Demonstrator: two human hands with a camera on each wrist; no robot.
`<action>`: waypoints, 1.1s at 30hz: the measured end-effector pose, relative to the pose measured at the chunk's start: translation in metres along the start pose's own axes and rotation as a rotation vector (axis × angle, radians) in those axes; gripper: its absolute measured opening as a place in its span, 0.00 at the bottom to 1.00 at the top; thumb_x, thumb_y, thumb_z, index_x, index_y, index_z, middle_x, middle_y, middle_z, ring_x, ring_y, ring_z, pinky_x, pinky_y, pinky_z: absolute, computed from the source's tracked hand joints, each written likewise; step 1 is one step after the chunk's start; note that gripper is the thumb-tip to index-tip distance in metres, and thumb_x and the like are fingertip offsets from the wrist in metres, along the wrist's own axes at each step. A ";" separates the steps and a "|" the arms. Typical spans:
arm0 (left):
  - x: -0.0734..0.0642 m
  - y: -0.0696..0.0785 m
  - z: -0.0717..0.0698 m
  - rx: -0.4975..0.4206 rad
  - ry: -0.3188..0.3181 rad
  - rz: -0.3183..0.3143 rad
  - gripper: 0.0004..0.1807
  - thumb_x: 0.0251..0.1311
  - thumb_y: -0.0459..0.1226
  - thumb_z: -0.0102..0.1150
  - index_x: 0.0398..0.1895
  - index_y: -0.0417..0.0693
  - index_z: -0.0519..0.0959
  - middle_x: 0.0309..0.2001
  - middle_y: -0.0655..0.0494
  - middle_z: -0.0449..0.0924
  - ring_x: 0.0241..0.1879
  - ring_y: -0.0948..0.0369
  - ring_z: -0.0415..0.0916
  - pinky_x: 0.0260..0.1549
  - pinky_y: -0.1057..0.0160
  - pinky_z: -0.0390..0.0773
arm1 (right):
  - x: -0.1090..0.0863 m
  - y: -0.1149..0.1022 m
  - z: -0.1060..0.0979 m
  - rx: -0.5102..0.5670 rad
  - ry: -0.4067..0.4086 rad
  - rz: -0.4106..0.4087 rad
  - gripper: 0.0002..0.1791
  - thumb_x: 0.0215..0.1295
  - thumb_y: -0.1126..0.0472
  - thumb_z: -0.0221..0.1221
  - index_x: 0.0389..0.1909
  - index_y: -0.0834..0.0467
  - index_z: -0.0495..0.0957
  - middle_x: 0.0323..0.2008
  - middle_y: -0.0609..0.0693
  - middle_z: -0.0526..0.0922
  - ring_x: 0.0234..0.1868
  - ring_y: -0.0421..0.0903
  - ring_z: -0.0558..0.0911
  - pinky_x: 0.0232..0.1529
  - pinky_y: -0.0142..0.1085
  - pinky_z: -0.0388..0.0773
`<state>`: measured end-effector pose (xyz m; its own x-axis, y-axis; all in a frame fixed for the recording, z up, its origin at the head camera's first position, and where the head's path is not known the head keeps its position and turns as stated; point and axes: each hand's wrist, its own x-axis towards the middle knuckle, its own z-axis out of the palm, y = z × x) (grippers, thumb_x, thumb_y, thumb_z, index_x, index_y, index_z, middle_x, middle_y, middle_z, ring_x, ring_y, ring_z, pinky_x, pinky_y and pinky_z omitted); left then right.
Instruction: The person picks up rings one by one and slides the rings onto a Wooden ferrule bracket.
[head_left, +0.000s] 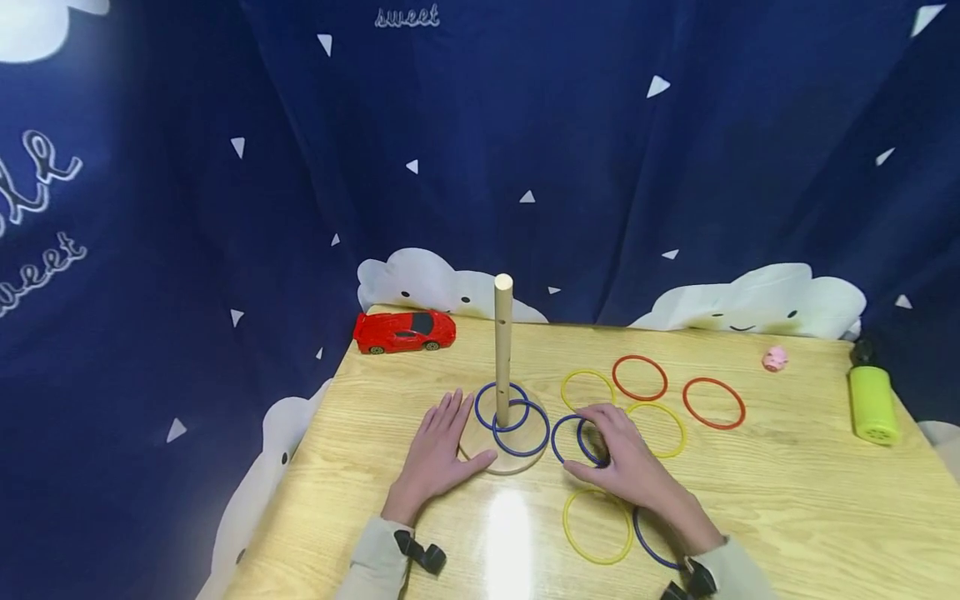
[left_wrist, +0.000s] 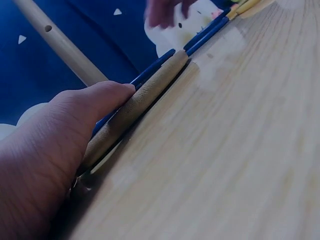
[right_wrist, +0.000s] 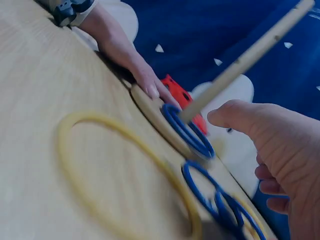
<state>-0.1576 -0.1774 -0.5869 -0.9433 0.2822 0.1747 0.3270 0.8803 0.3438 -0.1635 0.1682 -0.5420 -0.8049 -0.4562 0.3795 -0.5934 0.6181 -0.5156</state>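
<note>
A wooden peg [head_left: 503, 350] stands upright on a round wooden base [head_left: 480, 439]. Two blue rings [head_left: 548, 429] lie on the base around the peg, overlapping. My left hand [head_left: 442, 454] rests along the base's left side, fingers straight, its thumb [left_wrist: 112, 95] lying on the rim. Just right of the base, my right hand [head_left: 630, 467] hovers over two more overlapping blue rings [head_left: 553, 442]. Its thumb and fingers are spread apart, with nothing seen between them in the right wrist view; its fingertips are partly hidden there.
Yellow rings [head_left: 588, 372] and red rings [head_left: 640, 358] lie behind and right of my right hand. Nearer me are a yellow ring [head_left: 567, 525] and a blue ring [head_left: 648, 550], partly under my forearm. A red toy car [head_left: 405, 332], pink figurine [head_left: 775, 358] and green bottle [head_left: 873, 404] stand farther back.
</note>
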 end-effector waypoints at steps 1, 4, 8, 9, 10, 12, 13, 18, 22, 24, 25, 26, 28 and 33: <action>0.000 0.000 0.000 0.000 0.000 0.000 0.58 0.62 0.75 0.47 0.86 0.50 0.50 0.84 0.45 0.49 0.83 0.48 0.44 0.80 0.44 0.49 | -0.009 0.003 -0.004 0.001 0.019 0.011 0.44 0.53 0.43 0.78 0.67 0.60 0.75 0.61 0.53 0.76 0.63 0.52 0.74 0.62 0.49 0.70; 0.001 -0.001 0.000 0.004 0.009 0.000 0.58 0.62 0.75 0.47 0.86 0.50 0.50 0.84 0.46 0.49 0.83 0.47 0.45 0.80 0.44 0.49 | -0.037 0.010 -0.016 -0.005 0.068 0.061 0.43 0.51 0.47 0.80 0.65 0.60 0.76 0.60 0.53 0.77 0.61 0.50 0.73 0.64 0.35 0.64; 0.003 -0.002 -0.001 0.014 0.011 0.003 0.58 0.63 0.76 0.46 0.86 0.51 0.49 0.84 0.46 0.49 0.83 0.47 0.44 0.79 0.44 0.49 | -0.074 0.016 -0.028 -0.020 0.109 0.120 0.44 0.47 0.49 0.82 0.63 0.62 0.77 0.59 0.53 0.76 0.60 0.49 0.71 0.62 0.20 0.54; 0.003 -0.002 -0.002 0.013 0.009 0.003 0.58 0.63 0.76 0.46 0.86 0.51 0.49 0.84 0.46 0.49 0.83 0.47 0.44 0.80 0.44 0.49 | -0.082 0.017 -0.030 -0.018 0.113 0.130 0.45 0.45 0.49 0.83 0.63 0.63 0.77 0.58 0.53 0.76 0.60 0.49 0.70 0.61 0.18 0.52; 0.003 -0.002 -0.002 0.012 0.006 0.003 0.58 0.63 0.76 0.46 0.86 0.51 0.49 0.84 0.46 0.49 0.83 0.47 0.44 0.80 0.44 0.49 | -0.091 0.017 -0.032 -0.020 0.111 0.142 0.47 0.43 0.48 0.84 0.64 0.63 0.76 0.58 0.53 0.76 0.59 0.49 0.69 0.61 0.17 0.51; 0.003 -0.002 -0.003 0.015 0.000 0.000 0.58 0.63 0.76 0.46 0.86 0.51 0.49 0.84 0.46 0.48 0.83 0.48 0.43 0.80 0.45 0.48 | -0.105 0.018 -0.034 -0.029 0.094 0.167 0.51 0.41 0.45 0.84 0.65 0.63 0.75 0.59 0.53 0.75 0.59 0.49 0.68 0.61 0.15 0.48; 0.003 -0.002 -0.003 0.014 -0.002 -0.002 0.58 0.63 0.76 0.46 0.86 0.51 0.49 0.84 0.47 0.48 0.84 0.48 0.43 0.80 0.45 0.48 | -0.111 0.018 -0.035 -0.033 0.080 0.179 0.53 0.39 0.43 0.85 0.66 0.63 0.74 0.60 0.54 0.75 0.60 0.49 0.67 0.61 0.17 0.49; 0.002 -0.002 -0.002 0.015 -0.011 -0.015 0.58 0.63 0.76 0.45 0.86 0.52 0.48 0.85 0.47 0.47 0.84 0.49 0.42 0.80 0.46 0.46 | -0.126 0.021 -0.039 -0.086 0.027 0.201 0.61 0.35 0.37 0.84 0.69 0.62 0.71 0.63 0.58 0.72 0.61 0.57 0.69 0.59 0.51 0.64; 0.001 -0.002 0.001 0.005 -0.008 -0.016 0.58 0.63 0.76 0.45 0.86 0.53 0.48 0.84 0.47 0.48 0.84 0.49 0.42 0.80 0.46 0.46 | -0.129 0.024 -0.040 -0.124 0.037 0.153 0.60 0.31 0.36 0.84 0.67 0.61 0.74 0.62 0.57 0.72 0.60 0.57 0.70 0.54 0.50 0.64; 0.000 -0.002 0.002 0.000 0.006 -0.010 0.58 0.62 0.76 0.46 0.86 0.52 0.49 0.84 0.46 0.49 0.84 0.48 0.43 0.80 0.45 0.48 | -0.130 0.025 -0.041 -0.143 0.049 0.119 0.60 0.28 0.35 0.85 0.65 0.62 0.75 0.61 0.57 0.73 0.58 0.55 0.70 0.58 0.41 0.61; 0.000 -0.002 0.002 0.000 0.009 -0.008 0.58 0.62 0.76 0.46 0.86 0.52 0.50 0.84 0.46 0.49 0.83 0.48 0.43 0.80 0.45 0.48 | -0.131 0.026 -0.041 -0.147 0.055 0.103 0.60 0.27 0.35 0.85 0.64 0.62 0.76 0.61 0.56 0.73 0.58 0.53 0.69 0.59 0.35 0.58; 0.000 -0.002 0.002 -0.001 0.016 -0.004 0.58 0.62 0.76 0.47 0.86 0.51 0.51 0.84 0.45 0.50 0.83 0.47 0.44 0.80 0.45 0.48 | -0.132 0.027 -0.042 -0.145 0.060 0.086 0.61 0.25 0.36 0.86 0.63 0.63 0.76 0.60 0.57 0.73 0.58 0.52 0.69 0.60 0.29 0.56; 0.000 -0.002 0.003 -0.002 0.019 -0.003 0.58 0.62 0.76 0.47 0.85 0.50 0.51 0.84 0.45 0.50 0.83 0.47 0.45 0.80 0.45 0.49 | -0.134 0.029 -0.044 -0.130 0.066 0.058 0.61 0.22 0.37 0.86 0.62 0.64 0.77 0.60 0.58 0.73 0.58 0.49 0.67 0.59 0.19 0.50; 0.000 -0.002 0.002 0.012 -0.009 -0.016 0.59 0.62 0.77 0.45 0.86 0.52 0.48 0.84 0.47 0.47 0.84 0.49 0.42 0.81 0.47 0.46 | -0.139 0.033 -0.048 -0.072 0.064 0.019 0.58 0.22 0.42 0.88 0.59 0.64 0.78 0.59 0.58 0.73 0.61 0.36 0.62 0.57 0.18 0.51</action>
<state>-0.1584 -0.1786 -0.5899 -0.9489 0.2713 0.1610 0.3111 0.8894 0.3350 -0.0716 0.2822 -0.5751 -0.8132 -0.4032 0.4197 -0.5744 0.6718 -0.4676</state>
